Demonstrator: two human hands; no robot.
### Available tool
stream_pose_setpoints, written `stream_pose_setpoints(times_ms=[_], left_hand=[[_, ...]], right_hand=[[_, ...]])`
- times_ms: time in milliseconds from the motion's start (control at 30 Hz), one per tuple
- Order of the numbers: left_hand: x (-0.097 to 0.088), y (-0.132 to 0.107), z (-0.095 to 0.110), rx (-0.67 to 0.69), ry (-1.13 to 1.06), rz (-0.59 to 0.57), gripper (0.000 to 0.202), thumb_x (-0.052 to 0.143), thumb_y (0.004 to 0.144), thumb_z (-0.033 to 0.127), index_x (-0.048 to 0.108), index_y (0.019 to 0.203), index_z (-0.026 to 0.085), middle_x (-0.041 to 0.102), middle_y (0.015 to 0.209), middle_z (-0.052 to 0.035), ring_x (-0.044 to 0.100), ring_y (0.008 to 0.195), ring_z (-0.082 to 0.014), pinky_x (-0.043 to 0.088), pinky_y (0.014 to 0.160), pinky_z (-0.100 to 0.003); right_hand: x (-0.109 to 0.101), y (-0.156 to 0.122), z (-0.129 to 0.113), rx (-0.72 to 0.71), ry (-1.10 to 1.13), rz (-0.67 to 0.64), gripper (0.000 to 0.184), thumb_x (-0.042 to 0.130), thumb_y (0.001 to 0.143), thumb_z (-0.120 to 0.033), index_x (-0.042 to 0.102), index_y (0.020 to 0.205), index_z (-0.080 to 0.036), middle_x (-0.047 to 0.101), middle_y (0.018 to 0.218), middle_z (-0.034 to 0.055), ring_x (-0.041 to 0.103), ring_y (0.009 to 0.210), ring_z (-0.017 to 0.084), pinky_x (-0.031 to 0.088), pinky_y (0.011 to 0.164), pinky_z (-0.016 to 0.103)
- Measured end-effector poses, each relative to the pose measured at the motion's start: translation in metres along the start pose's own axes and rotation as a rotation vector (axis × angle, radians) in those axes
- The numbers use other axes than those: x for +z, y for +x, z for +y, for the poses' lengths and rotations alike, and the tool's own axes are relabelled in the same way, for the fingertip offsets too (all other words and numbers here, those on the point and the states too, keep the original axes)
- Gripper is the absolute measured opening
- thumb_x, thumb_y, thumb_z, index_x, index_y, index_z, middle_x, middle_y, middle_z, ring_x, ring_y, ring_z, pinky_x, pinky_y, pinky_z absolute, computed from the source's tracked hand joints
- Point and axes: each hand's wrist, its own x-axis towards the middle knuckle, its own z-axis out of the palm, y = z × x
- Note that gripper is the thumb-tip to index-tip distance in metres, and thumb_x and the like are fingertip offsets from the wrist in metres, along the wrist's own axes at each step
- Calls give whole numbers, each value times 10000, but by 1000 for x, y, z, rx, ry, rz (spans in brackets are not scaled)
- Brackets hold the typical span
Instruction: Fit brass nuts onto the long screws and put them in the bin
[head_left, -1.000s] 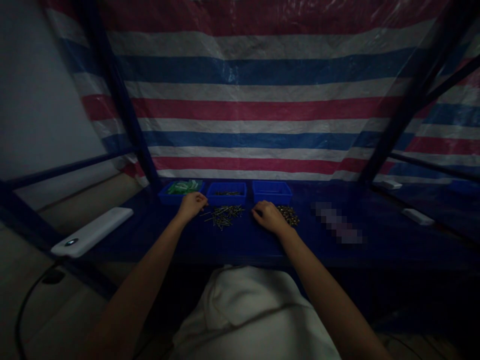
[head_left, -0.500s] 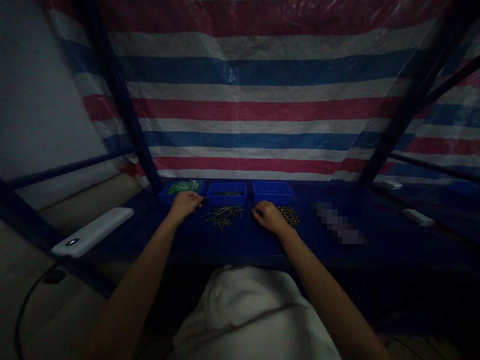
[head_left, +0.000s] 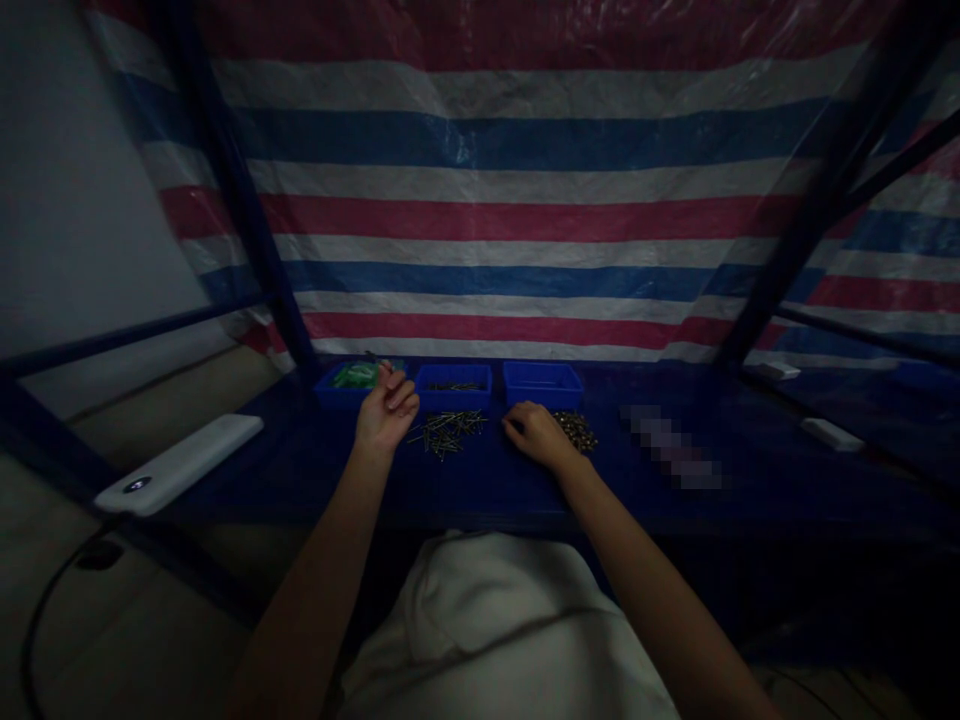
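My left hand is raised in front of the left bin, palm turned up, with thumb and fingers pinched on a thin dark screw. Below and right of it lies a loose pile of long metal screws on the blue table. My right hand rests on the tabletop, fingers curled down and together; whatever may be under them is hidden. Just beyond its wrist, partly covered by it, sits a heap of small brass-coloured pieces, too small to name surely.
Three blue bins line the back: one with green-and-white packets, a middle bin with some screws, and a right bin. A white device lies left. A blurred item lies right. Blue frame posts flank the table.
My left hand has moved slightly right and turned palm up, so the screw now points up and left instead of right. My right hand stays in place.
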Motion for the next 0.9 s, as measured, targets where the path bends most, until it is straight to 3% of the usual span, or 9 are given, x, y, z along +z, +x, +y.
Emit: stream_pose_setpoints(times_ms=[100,200,333,433,500,633,733,900], left_hand=[[-1,10,-6,-36,338,136,108,514,812,282,520,778,180,373,519,83,243,345,-2,198,345,-146],[-6,23,-12,-117,678,296,236,598,723,356,543,848,164,458,553,74,304,352,-4,205,355,-151],[-17,31,-11,-184,828,321,381,599,675,433,567,929,151,577,636,21,390,371,-21,263,379,-164],[-29,30,-3,-125,971,313,365,600,654,415,586,900,146,605,653,-3,409,381,-37,257,377,-175],[-40,28,3,-77,1177,252,313,610,637,398,603,819,142,621,662,-19,451,423,-61,287,397,-190],[-59,26,12,-67,1714,-58,199,666,574,335,628,668,164,637,682,-33,559,614,-139,403,562,-237],[-66,25,11,-99,1956,-278,123,657,586,290,623,632,181,634,716,-43,564,668,-166,406,615,-256],[-66,25,2,-107,2142,-367,104,532,650,113,539,570,179,611,704,-77,557,679,-181,388,640,-263]], right_hand=[[0,0,0,-5,-2,4,195,445,857,-231,624,838,-158,635,835,67,548,832,156,377,793,274],[0,0,0,-7,5,-5,191,445,858,-227,623,838,-159,631,835,67,549,837,156,377,793,275],[0,1,0,-2,6,-20,187,448,857,-220,623,838,-157,628,836,71,547,831,158,376,790,277],[0,1,0,-9,3,-18,189,448,856,-219,626,840,-155,629,842,71,543,823,156,373,789,275],[1,1,1,-9,3,-16,193,447,856,-221,628,844,-155,630,843,70,541,825,154,372,789,274],[3,1,2,-5,10,-20,192,448,855,-230,627,846,-160,630,846,64,538,833,155,371,792,281],[4,1,3,-2,15,-18,187,452,853,-232,624,837,-161,628,838,61,538,827,156,372,791,285],[2,1,2,2,13,-18,184,451,855,-227,622,832,-161,624,833,65,539,823,157,372,786,284]])
